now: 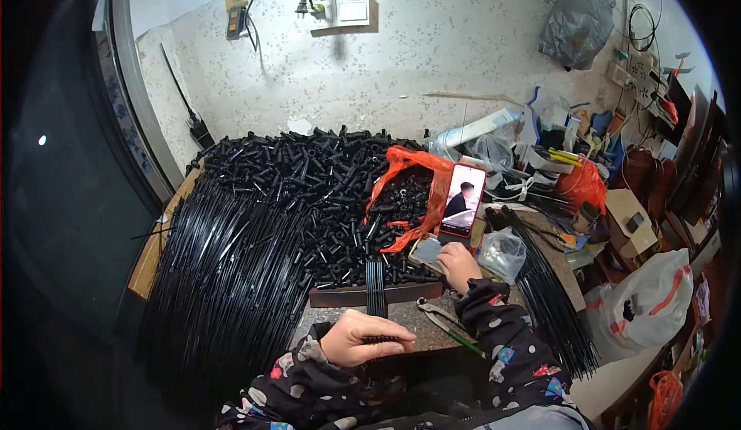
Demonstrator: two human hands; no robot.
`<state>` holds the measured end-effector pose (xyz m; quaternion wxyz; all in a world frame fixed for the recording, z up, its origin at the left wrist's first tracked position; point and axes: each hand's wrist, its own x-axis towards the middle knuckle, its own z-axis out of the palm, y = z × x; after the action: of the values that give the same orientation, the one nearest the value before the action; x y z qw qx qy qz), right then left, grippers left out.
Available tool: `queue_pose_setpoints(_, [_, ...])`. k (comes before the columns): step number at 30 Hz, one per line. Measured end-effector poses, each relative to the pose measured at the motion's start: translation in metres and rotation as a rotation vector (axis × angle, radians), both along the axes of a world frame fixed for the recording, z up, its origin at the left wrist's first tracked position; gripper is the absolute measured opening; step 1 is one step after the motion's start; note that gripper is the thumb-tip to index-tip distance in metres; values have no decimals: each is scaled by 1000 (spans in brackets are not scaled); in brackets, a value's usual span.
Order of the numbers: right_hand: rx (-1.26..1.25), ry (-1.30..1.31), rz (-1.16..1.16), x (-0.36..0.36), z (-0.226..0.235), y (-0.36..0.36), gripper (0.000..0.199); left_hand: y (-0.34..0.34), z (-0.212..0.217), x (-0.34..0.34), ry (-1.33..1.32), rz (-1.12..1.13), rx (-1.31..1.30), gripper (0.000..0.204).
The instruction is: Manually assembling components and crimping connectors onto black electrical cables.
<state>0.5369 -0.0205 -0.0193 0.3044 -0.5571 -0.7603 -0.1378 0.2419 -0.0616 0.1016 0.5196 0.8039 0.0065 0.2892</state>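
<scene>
My left hand (363,339) is closed around the near end of a small bundle of thin black rods (376,285), whose far ends lie across a dark wooden bar (330,297). Small dark ends show under its fingers. My right hand (458,265) has bent fingers pressed together at the edge of a shallow container (427,251) with something greyish in it; what the fingertips hold, if anything, is hidden. Just above stands a phone (463,198) in a red case, its screen lit with a person. Green-handled pliers (448,326) lie between my forearms.
Short black tubular parts (285,167) form a large heap against the wall. Long black rods (224,275) lie to the left, more (552,299) to the right. An orange plastic bag (432,169) holds small dark parts. A clear bag (502,254) and white bag (648,299) sit at right.
</scene>
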Motion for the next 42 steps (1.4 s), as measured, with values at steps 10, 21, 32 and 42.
queue_pose_setpoints(10, [1,346,324,-129,140,-134,34,2,-3,-15,22,239,14,17])
queue_pose_setpoints(21, [95,187,191,-133,145,-159,37,-13,-9,-12,-35,239,15,19])
queue_pose_setpoints(32, [83,58,321,-122,147,-153,43,-18,-10,-11,-38,240,30,21])
queue_pose_setpoints(42, [-94,144,473,-121,159,-151,42,-21,-9,-10,52,195,63,23])
